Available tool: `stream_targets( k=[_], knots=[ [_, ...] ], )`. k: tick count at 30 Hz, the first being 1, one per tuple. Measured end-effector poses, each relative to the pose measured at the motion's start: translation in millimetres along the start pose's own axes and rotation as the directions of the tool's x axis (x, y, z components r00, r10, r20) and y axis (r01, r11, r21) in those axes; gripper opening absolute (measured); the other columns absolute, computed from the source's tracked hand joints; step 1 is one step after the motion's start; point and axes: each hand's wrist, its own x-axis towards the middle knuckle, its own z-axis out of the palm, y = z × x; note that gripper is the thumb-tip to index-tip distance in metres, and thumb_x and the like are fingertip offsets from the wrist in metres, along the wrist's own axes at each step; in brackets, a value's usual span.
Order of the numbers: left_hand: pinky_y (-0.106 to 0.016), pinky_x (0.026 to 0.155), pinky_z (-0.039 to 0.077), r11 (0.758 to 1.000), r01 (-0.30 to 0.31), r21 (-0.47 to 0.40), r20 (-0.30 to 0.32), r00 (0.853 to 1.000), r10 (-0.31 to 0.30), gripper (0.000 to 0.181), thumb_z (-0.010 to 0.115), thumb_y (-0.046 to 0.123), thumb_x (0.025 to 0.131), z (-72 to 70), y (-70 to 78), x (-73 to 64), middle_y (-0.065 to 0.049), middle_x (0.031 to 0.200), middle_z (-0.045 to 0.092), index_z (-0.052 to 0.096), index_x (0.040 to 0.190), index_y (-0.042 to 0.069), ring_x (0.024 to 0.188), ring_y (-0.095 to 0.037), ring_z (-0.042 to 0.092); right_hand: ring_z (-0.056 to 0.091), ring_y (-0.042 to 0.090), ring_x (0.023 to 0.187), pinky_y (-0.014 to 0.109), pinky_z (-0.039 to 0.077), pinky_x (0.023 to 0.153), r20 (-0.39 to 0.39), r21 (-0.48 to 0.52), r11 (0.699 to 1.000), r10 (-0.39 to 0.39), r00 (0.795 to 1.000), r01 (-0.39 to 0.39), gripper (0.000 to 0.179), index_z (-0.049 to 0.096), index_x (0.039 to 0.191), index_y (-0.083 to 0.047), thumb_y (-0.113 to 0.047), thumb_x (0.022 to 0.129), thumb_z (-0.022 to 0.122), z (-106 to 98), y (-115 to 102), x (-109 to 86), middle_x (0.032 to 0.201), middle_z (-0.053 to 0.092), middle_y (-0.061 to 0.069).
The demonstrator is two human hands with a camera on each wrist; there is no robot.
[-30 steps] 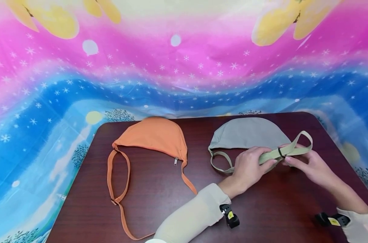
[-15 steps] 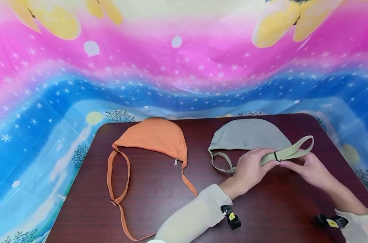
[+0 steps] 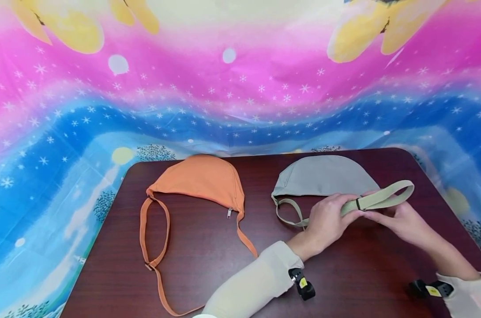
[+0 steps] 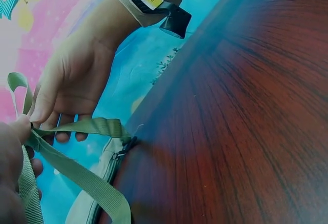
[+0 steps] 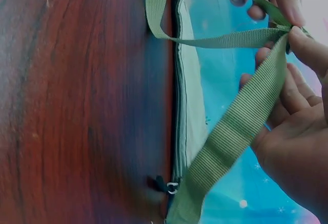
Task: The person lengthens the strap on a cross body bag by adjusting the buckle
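Note:
A grey-green waist bag (image 3: 328,174) lies on the table at the back right. Its light green webbing strap (image 3: 387,196) is raised in front of it, with a dark slider buckle (image 3: 358,204) on it and a loop standing out to the right. My left hand (image 3: 327,221) grips the strap just left of the slider. Thumb and fingers of my right hand (image 3: 409,221) pinch the strap close to the slider, touching or nearly touching the left fingertips. In the right wrist view, both hands' fingertips meet where the strap (image 5: 241,111) bends, largely hiding the slider.
An orange waist bag (image 3: 201,179) lies on the left half of the dark wooden table (image 3: 208,238), its long strap (image 3: 159,282) looping toward the front edge. A printed cloth backdrop (image 3: 240,97) hangs close behind the table. Black bands (image 3: 302,282) circle the sleeves.
The slider and strap have turned and shifted slightly left and down. The right fingers have moved in closer to the left fingertips. The strap's loop has swung lower to the right.

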Motion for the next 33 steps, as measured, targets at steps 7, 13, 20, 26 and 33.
stream_targets(
  k=[7,13,20,26,33],
  knots=[
    [-0.008,0.080,0.045,1.000,-0.004,-0.027,0.053,0.999,0.005,0.039,0.068,0.046,0.097,-5.0,-4.4,0.5,0.015,0.119,0.069,0.068,0.131,0.028,0.103,0.006,0.062,0.062,-0.003,0.104,0.017,0.052,0.075,0.056,-0.037,0.999,0.001,0.998,0.002,0.054,0.050,0.139,0.001,0.015,0.089,0.067,-19.1,-9.9,-3.4,0.124,0.061,-0.016],
    [-0.008,0.077,0.044,1.000,-0.012,-0.012,0.081,0.997,0.013,0.039,0.069,0.047,0.096,-8.4,-5.2,1.4,0.017,0.117,0.069,0.069,0.130,0.030,0.101,0.007,0.061,0.064,0.001,0.099,0.019,0.051,0.069,0.005,-0.057,0.998,-0.028,1.000,0.028,0.063,0.048,0.141,0.004,0.021,0.084,0.068,-36.8,-26.0,1.9,0.122,0.065,-0.008],
    [-0.007,0.073,0.043,0.999,-0.014,0.039,0.075,0.997,0.011,0.038,0.071,0.050,0.093,-8.5,-5.1,2.9,0.020,0.117,0.069,0.070,0.127,0.032,0.098,0.009,0.060,0.058,-0.001,0.110,0.010,0.049,0.080,-0.079,-0.196,0.970,-0.164,0.983,0.146,0.071,0.059,0.130,0.003,0.026,0.065,0.080,-41.3,-47.3,17.0,0.128,0.059,-0.007],
    [-0.007,0.072,0.043,0.999,-0.025,0.040,0.073,0.997,0.023,0.037,0.072,0.050,0.093,-8.8,-5.8,3.5,0.019,0.116,0.069,0.070,0.126,0.031,0.097,0.009,0.061,0.050,-0.007,0.109,0.006,0.039,0.086,0.010,-0.473,0.860,-0.214,0.977,0.193,0.062,0.072,0.117,-0.014,0.002,0.062,0.094,-35.9,-57.4,22.5,0.118,0.063,-0.010],
    [-0.009,0.074,0.043,0.999,-0.021,0.032,0.083,0.996,0.018,0.038,0.071,0.049,0.094,-9.6,-6.0,3.5,0.019,0.117,0.069,0.070,0.128,0.031,0.099,0.008,0.061,0.058,-0.001,0.086,0.015,0.045,0.069,0.168,-0.557,0.803,-0.140,0.976,0.211,0.045,0.074,0.112,-0.023,-0.016,0.072,0.093,-29.1,-54.1,23.2,0.104,0.069,-0.011]
  ],
)
